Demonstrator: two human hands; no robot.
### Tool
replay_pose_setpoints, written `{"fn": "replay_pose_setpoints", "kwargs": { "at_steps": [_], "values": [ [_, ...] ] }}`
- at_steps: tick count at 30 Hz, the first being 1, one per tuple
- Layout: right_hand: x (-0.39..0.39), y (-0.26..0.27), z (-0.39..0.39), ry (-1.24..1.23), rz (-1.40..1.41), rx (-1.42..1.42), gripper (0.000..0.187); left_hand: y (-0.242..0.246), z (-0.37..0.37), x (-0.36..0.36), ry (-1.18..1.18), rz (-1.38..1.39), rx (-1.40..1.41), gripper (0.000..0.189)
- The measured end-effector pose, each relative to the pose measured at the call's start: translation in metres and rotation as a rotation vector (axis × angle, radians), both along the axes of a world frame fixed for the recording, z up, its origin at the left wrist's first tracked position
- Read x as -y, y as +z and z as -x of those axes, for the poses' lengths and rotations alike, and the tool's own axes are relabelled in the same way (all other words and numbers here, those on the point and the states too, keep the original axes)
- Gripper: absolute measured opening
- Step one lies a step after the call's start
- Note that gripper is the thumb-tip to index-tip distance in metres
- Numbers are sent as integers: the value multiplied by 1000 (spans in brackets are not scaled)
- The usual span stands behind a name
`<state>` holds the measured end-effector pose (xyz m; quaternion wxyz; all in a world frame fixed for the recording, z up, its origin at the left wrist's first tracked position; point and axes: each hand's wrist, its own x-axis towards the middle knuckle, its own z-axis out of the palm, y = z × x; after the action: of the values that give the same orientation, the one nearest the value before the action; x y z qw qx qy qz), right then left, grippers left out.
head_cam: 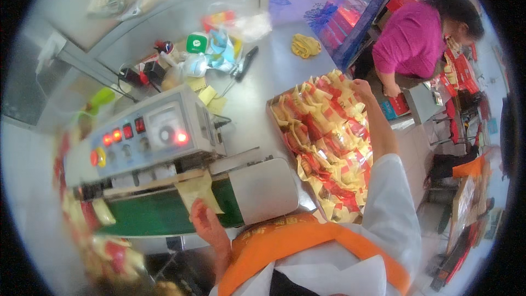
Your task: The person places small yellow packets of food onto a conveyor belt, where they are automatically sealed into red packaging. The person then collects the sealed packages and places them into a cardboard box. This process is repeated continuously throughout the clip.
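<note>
A continuous band sealing machine (135,131) with lit red switches stands at the left, its green conveyor belt (152,213) below the control box. At its sealing edge my left hand (205,222) holds the lower end of a yellowish packet (199,193), whose upper edge meets the machine. My right hand (361,88) reaches to the far right corner of a cardboard box (283,144) full of red and yellow food packets (328,148); its fingers are bent, and whether they grip a packet I cannot tell. More packets (117,255) lie below the belt's left end.
Behind the machine are a green-and-white box (197,43), plastic wrappers, yellow paper slips (207,94) and a black-handled tool (247,63). A yellow cloth (305,46) lies on the metal table. A person in a magenta top (411,41) works at the right, near red boxes.
</note>
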<state>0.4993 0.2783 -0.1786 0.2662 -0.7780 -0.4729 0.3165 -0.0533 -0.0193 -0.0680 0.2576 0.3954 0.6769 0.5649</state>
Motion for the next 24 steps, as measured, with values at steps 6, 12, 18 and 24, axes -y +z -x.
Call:
{"fn": "replay_pose_setpoints", "kwargs": {
  "at_steps": [6, 12, 18, 24],
  "values": [
    [32, 38, 42, -107, -386, -47, 19, 5, -33, -9, -185, -53, 43, 22],
    [101, 139, 117, -13, -604, -385, 17, 24, -49, -17, -454, -166, -221, 32],
    [191, 168, 245, 290, -347, -658, 17, 44, -72, -52, -673, -68, -157, 61],
    [235, 168, 314, 573, -304, -997, 18, 38, -54, -30, -871, 316, 544, 53]
  ]
}}
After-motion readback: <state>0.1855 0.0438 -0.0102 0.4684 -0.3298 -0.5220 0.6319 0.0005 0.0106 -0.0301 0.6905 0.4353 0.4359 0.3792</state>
